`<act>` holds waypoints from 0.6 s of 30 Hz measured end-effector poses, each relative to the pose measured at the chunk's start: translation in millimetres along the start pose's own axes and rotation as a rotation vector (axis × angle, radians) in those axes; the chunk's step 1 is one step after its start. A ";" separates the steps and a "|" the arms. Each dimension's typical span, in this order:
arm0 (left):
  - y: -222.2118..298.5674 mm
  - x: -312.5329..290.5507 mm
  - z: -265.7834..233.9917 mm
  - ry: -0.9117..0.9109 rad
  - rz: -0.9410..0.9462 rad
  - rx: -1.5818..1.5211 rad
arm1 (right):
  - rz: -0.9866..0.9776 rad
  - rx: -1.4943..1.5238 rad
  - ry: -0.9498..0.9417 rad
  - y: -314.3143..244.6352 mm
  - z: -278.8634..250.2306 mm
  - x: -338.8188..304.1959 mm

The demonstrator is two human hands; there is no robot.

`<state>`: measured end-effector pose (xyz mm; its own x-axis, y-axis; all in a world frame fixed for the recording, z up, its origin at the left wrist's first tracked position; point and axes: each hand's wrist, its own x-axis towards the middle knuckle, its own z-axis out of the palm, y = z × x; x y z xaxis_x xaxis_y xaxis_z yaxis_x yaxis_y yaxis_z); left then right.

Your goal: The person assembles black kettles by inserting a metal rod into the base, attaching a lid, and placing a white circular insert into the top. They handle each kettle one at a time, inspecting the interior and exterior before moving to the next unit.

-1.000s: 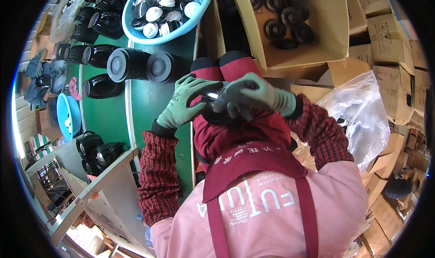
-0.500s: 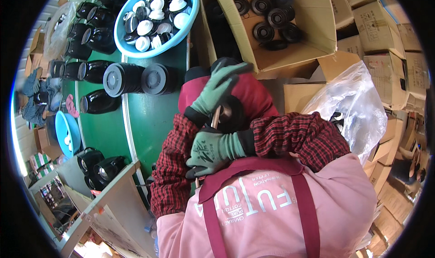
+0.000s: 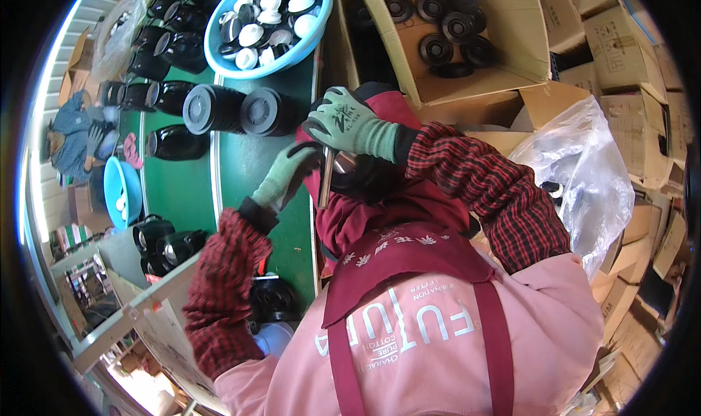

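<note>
Both hands wear green gloves with dark fingertips. A black, rounded vessel (image 3: 369, 179) with a shiny metallic part lies in my lap against the maroon apron. My right hand (image 3: 349, 124) is closed over the upper end of a narrow metal-looking bar (image 3: 326, 182), which slants down in front of the vessel; its fingertips are partly hidden. Just left of the bar is my left hand (image 3: 283, 179), fingers curved and apart from the thumb, with nothing visible in it. Whether its fingertips touch the vessel cannot be made out.
On the green table (image 3: 248, 197) at left stand stacked dark round lids (image 3: 266, 112) and several black jugs (image 3: 175, 142). A blue basin (image 3: 323, 33) holds white-and-black caps. An open carton (image 3: 478, 87) of black discs is ahead; a clear plastic bag (image 3: 584, 175) lies at right.
My right hand has moved up and forward to the bar's upper end. My left hand has dropped away leftward and nearer, and the arms are uncrossed. The view has shifted slightly.
</note>
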<state>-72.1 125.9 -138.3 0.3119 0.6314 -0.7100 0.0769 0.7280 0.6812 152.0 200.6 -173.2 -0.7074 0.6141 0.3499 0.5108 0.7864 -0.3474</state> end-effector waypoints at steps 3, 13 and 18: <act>-1.2 -33.8 47.3 0.060 0.147 0.329 | 0.058 -0.013 -0.080 -21.5 8.2 14.4; 2.7 -22.5 47.3 0.242 0.592 1.305 | 0.200 -0.099 -0.004 -59.5 -44.4 -50.5; 11.5 -34.3 52.2 0.235 0.760 1.278 | 0.139 0.049 -0.294 -51.2 -85.7 -44.2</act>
<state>-32.5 98.7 -96.7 0.5107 0.8581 -0.0535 0.7603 -0.4217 0.4941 199.0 139.0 -96.3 -0.7469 0.6641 0.0324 0.5933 0.6876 -0.4185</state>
